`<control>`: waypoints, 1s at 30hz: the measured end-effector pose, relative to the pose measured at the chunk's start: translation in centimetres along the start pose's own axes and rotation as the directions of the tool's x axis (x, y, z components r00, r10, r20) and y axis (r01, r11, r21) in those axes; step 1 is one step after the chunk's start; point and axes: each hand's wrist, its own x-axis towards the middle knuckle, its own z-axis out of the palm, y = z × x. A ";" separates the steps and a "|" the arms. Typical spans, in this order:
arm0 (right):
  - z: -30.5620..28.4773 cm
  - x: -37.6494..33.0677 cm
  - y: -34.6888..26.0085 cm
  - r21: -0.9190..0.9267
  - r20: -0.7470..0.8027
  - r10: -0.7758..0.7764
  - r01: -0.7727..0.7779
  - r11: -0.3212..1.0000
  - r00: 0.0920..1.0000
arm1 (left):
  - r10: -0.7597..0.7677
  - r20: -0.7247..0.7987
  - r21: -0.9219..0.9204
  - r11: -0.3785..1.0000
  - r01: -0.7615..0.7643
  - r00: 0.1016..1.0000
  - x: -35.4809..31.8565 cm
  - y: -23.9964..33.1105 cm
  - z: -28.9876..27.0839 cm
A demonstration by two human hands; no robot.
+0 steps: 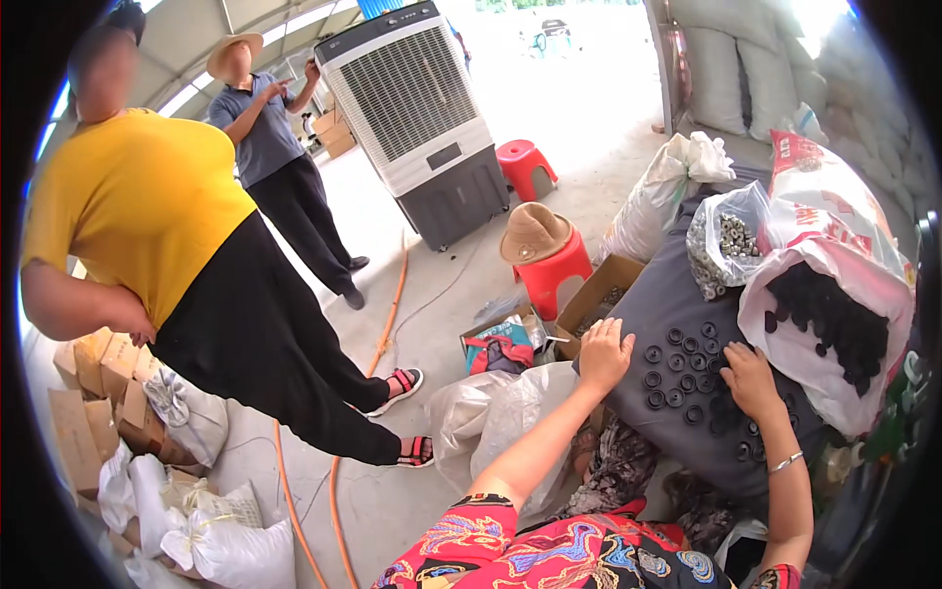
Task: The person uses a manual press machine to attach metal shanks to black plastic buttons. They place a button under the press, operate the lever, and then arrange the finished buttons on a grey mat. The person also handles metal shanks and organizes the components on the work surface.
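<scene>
Just right of my spread left hand, I see black rings beside my loosely spread right hand.

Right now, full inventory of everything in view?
Work surface: one, grey, lower right
Rings: many, black, on the work surface
Open sack: one, whitish, right of the rings
Pieces: many, black, in the open sack
Clear bag: one, transparent, beyond the rings
Metal parts: many, silvery, in the clear bag
Other sacks: several, mostly white, left and right
Air cooler: one, white and grey, upper centre
Stools: two, red, right of the air cooler
Loose hat: one, tan, on the nearer stool
Boxes: several, brown, left and centre
Hose: count unclear, orange, floor
Standing people: two, yellow and grey tops, upper left
Left hand: one, bare, left of the rings
Right hand: one, bare, beside some rings
</scene>
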 end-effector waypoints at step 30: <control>0.2 2.3 9.2 0.119 -0.498 0.262 -0.234 0.965 0.826 | 0.103 -0.004 0.014 0.995 -0.103 0.995 0.7 -1.3 0.3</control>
